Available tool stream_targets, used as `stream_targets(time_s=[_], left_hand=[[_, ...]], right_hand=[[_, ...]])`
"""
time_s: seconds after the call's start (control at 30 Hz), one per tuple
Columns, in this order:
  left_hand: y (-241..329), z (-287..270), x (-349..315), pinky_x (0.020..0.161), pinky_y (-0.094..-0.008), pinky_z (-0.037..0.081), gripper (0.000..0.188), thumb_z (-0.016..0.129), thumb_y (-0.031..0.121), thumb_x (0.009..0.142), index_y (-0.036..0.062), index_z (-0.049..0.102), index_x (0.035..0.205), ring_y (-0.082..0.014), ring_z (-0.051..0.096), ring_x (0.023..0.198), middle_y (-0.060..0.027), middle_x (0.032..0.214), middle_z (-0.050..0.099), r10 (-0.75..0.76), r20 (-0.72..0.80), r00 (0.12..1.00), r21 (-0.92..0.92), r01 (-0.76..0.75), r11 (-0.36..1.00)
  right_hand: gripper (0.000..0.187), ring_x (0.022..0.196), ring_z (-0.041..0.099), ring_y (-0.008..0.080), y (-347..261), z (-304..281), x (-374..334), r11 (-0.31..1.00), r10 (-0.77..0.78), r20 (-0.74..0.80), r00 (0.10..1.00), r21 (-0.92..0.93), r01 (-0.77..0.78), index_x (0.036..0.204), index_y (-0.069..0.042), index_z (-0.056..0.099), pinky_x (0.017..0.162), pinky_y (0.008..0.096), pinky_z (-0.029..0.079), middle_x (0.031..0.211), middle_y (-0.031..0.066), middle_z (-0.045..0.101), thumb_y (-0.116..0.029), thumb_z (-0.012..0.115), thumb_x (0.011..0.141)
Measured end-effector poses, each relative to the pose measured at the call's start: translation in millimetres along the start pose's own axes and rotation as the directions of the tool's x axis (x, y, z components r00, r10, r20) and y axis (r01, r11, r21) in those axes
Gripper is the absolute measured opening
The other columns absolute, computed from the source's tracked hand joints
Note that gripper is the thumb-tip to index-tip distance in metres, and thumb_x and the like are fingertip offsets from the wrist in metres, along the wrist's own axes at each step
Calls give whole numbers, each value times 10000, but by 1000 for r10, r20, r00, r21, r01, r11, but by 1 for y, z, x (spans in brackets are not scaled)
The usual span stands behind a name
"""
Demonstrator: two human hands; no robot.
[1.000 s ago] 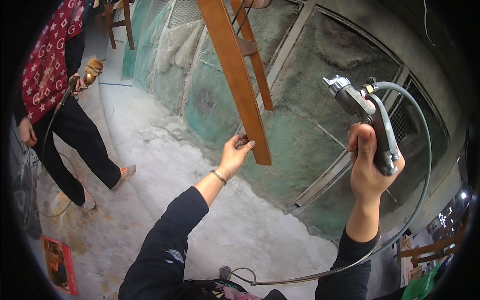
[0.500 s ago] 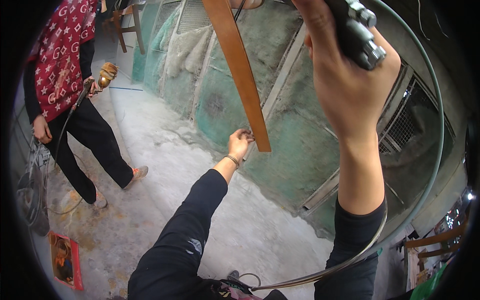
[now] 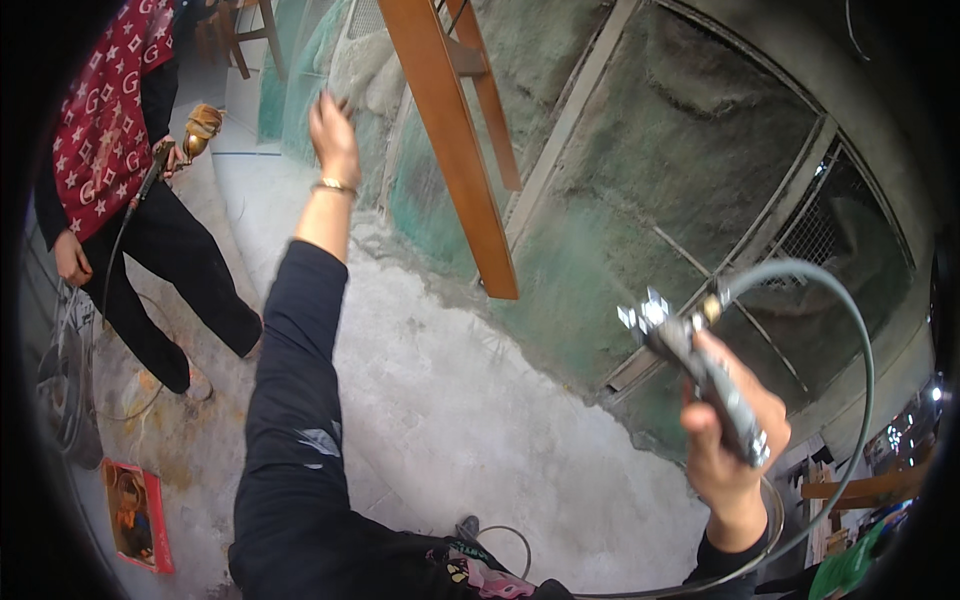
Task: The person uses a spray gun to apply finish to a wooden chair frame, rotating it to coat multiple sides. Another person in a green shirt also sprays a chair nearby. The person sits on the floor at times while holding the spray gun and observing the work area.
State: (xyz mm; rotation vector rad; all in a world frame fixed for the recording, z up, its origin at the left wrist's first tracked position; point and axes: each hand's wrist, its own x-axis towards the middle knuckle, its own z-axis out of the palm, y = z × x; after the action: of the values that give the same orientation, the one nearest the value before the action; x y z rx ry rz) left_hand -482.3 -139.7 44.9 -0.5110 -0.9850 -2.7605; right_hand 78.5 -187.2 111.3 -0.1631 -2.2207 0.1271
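A dark metal spray gun (image 3: 716, 395) is gripped in my right hand (image 3: 738, 450), low on the right, with a grey hose (image 3: 868, 345) looping away from it. My left hand (image 3: 334, 138) reaches up and forward, its fingers apart and holding nothing visible. To the right of that hand hangs a brown wooden frame with long tapering legs (image 3: 450, 160), like part of a chair; its upper end runs out of the picture. A clear gap separates my left hand from the wood.
Dusty green filter panels (image 3: 570, 290) line the wall ahead. At the left stands another person in a red patterned apron (image 3: 110, 110), holding a spray gun with a cup (image 3: 200, 128). A red box (image 3: 140, 515) lies on the floor, and brown wooden parts (image 3: 870, 490) are at the lower right.
My left hand has left the foot of the wooden leg and moved up and left. My right hand has come down with the spray gun. The frame has turned, showing a second leg.
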Motion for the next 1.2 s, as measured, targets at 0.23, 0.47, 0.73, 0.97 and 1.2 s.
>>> stream_targets(time_s=[0.23, 0.47, 0.73, 0.97, 1.2], left_hand=[[67, 25, 57, 1107, -484, 425, 867, 340, 708, 1047, 29, 309, 1585, -268, 629, 1210, -117, 1312, 679, -113, 772, 625, -159, 362, 918], [85, 44, 12, 1109, -487, 402, 804, 318, 711, 1047, 43, 427, 1481, -256, 628, 1191, -115, 1242, 699, -225, 639, 736, 102, 209, 973], [85, 59, -23, 1203, -518, 275, 964, 297, 799, 990, 26, 406, 1555, -311, 427, 1446, -172, 1574, 462, -166, 767, 619, 125, 109, 986], [57, 64, -7, 1250, -569, 142, 894, 225, 767, 998, 135, 414, 1601, -323, 236, 1575, -115, 1678, 354, -135, 827, 546, 180, -30, 983], [67, 81, -16, 1266, -582, 0, 951, 92, 733, 1020, 46, 381, 1610, -359, 111, 1606, -184, 1712, 251, -372, 587, 719, 319, 217, 922]], right_hand=[[651, 608, 592, 168, 7, -16, -91, 974, 226, 200, 953, -79, -214, 1252, 79, 698, 579, 282, 462, 735, 96, 660, -300, 925, 774], [834, 580, 605, 173, -8, -48, -113, 954, 295, 40, 955, -72, -291, 1224, 114, 678, 528, 286, 453, 708, 121, 648, -613, 790, 832], [682, 586, 596, 189, -1, -47, -112, 942, 281, 203, 938, -245, -229, 1245, 72, 701, 551, 304, 471, 745, 124, 665, -397, 893, 789], [717, 601, 609, 186, 25, -27, -83, 964, 181, 129, 975, -218, -151, 1278, 52, 704, 566, 291, 468, 746, 116, 666, -384, 914, 749], [1002, 679, 590, 117, 0, -14, 10, 991, 125, -214, 969, 65, -113, 1336, 144, 605, 606, 239, 447, 969, 150, 709, -677, 739, 777]])
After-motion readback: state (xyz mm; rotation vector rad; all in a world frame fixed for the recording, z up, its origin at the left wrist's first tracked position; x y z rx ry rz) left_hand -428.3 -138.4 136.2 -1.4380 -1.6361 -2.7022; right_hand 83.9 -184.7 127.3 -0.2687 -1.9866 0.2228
